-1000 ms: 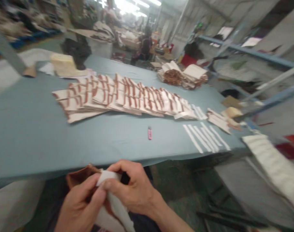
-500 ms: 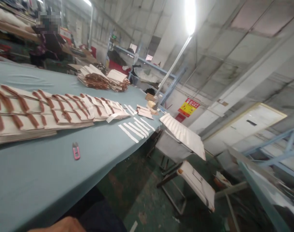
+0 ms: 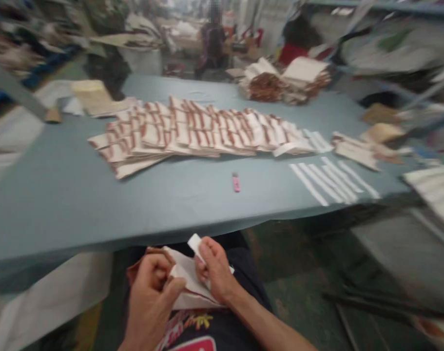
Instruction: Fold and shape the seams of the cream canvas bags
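Observation:
Over my lap, below the table's front edge, my left hand pinches the edge of a cream fabric piece with brown trim. My right hand is closed on a white strip, whose end sticks up past the fingers; it also rests against the same fabric piece. Pink thread snips lie on the table beyond my hands. Several white strips are laid side by side at the right. Behind the snips stretches a long overlapping row of cream pieces with brown trim.
A blue-green cloth covers the table. Folded fabric bundles stand at its back right, with a small stack nearer. A yellowish pile sits back left. Another person is far behind. A board stands at the right.
The view has swung from the right side to face the table and my lap. Both hands now show, holding the fabric piece and white strip; earlier only part of one hand was visible.

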Demonstrator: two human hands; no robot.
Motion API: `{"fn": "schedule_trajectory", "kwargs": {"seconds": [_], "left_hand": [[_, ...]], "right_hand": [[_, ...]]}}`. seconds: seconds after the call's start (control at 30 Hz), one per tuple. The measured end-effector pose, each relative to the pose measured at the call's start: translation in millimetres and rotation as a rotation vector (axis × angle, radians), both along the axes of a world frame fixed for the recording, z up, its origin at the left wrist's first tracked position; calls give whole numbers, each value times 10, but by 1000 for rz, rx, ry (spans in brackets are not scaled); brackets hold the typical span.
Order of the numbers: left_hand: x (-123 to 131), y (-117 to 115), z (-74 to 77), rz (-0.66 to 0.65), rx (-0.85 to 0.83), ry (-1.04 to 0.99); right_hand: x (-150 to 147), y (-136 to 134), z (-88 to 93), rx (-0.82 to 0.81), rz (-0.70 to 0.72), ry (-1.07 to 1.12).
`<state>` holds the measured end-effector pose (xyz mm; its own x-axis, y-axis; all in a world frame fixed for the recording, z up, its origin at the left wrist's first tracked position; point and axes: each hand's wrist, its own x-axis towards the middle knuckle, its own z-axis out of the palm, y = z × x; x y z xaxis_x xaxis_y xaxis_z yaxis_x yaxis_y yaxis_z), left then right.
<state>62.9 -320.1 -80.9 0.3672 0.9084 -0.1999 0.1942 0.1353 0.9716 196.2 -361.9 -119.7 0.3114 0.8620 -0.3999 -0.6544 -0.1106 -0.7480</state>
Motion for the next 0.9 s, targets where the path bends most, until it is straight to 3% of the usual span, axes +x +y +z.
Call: {"fn": "schedule_trajectory", "kwargs": {"seconds": [0.1,0.2,0.4,0.5,0.63,0.83,0.9], "left_hand": [[-247,-111,-79,58,-77,14],[-433,-208,-91,56,-113,51],[-788,-222,83,-353,-62,357],[-786,-149,116,-395,-33,357],[-556,24,182,-349,39,262],[-186,324,459,-313,13,-4],[-136,396,540,-327,27,-34]], "right_hand": [[-239,-100,-274,-73,65,132],[-321,-201,-352,-138,118,155],[-304,-166,-319,-204,144,91],[-266,-136,-267,-208,160,31],[-53,-118,32,-181,169,-99],[264,-193,932,-48,229,-525],[263,-180,1136,-15,260,-667]]}}
